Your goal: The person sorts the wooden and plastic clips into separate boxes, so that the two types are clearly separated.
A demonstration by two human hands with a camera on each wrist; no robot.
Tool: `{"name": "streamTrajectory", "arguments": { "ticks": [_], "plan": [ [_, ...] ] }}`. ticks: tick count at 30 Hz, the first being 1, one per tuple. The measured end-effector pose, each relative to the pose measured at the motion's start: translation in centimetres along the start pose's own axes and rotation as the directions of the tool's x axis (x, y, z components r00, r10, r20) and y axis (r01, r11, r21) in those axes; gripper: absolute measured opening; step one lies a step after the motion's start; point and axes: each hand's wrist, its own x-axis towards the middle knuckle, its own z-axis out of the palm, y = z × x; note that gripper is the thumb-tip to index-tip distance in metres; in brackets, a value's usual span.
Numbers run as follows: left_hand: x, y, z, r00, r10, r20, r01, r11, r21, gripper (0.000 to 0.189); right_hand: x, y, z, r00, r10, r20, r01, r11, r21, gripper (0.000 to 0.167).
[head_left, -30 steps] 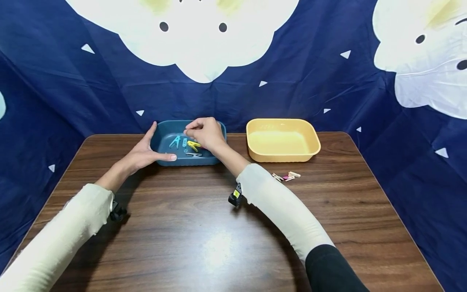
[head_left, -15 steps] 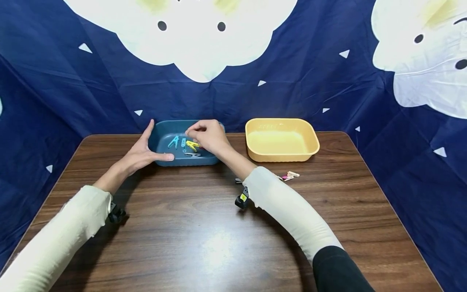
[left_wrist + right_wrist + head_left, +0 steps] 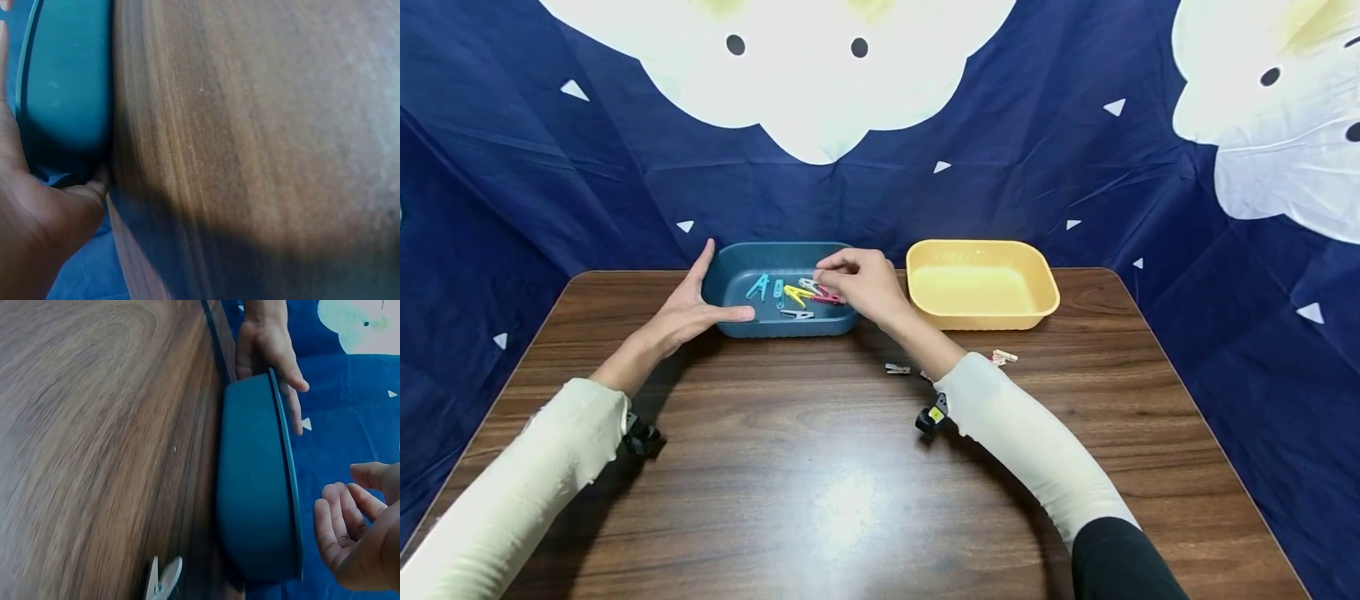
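Note:
My left hand (image 3: 688, 308) spans the left end of a dark teal bin (image 3: 782, 330), thumb stretched along its front rim and fingers reaching toward its back left corner. Inside lie a light blue clothespin (image 3: 758, 287), a second light blue one, a yellow clothespin (image 3: 796, 295), a dark pink clothespin (image 3: 826, 298) and grey-white ones. Over the bin's right end is my right hand (image 3: 871, 283), fingers loosely bent. In the right wrist view its thumb (image 3: 372, 475) stands apart from the fingers, with nothing visible between them.
A yellow bin (image 3: 981, 322) stands to the right of the teal one. On the wooden table (image 3: 760, 433) lie a black and white clothespin (image 3: 897, 369) and several pale and pink clothespins (image 3: 1003, 357), partly behind the right forearm. A dark blue cloth (image 3: 880, 200) hangs behind.
My right hand has moved rightward inside the bin area, uncovering the pink and grey-white clothespins. The black and white clothespin on the table now shows fully. My left hand stays at the bin.

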Motion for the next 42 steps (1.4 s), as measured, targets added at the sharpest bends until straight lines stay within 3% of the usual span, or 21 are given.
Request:
{"name": "streamTrajectory", "arguments": {
  "ticks": [11, 18, 23, 30, 36, 42],
  "plan": [
    [-0.6, 0.3, -0.4, 0.996, -0.01, -0.09, 0.01, 1.0, -0.003, 0.124, -1.6, 1.5, -4.3, 0.997, 0.07, -0.039, -0.064, 0.988, 0.142, 0.016],
    [-1.3, 0.4, -1.2, 0.983, 0.004, -0.181, -0.006, 1.0, -0.015, 0.115, -2.1, 2.0, -7.1, 0.993, 0.081, -0.086, -0.071, 0.991, 0.112, 0.023],
    [-1.9, 0.4, -1.8, 0.963, 0.012, -0.271, -0.009, 1.0, 0.013, 0.104, -2.6, 2.7, -9.1, 0.99, 0.072, -0.122, -0.061, 0.993, 0.098, 0.025],
    [-3.1, 0.2, -2.6, 0.918, 0.062, -0.392, -0.059, 0.998, 0.018, 0.087, -3.6, 4.2, -12.3, 0.982, 0.076, -0.175, -0.061, 0.994, 0.087, 0.028],
    [-4.2, 0.4, -2.9, 0.897, 0.086, -0.434, -0.099, 0.995, -0.008, 0.067, -4.5, 5.2, -14.8, 0.975, 0.083, -0.205, -0.071, 0.995, 0.065, 0.033],
    [-4.6, 1.4, -2.3, 0.883, 0.159, -0.443, -0.196, 0.98, -0.041, 0.051, -5.8, 6.1, -16.9, 0.967, 0.1, -0.235, -0.094, 0.995, 0.037, 0.033]
  ]
}}
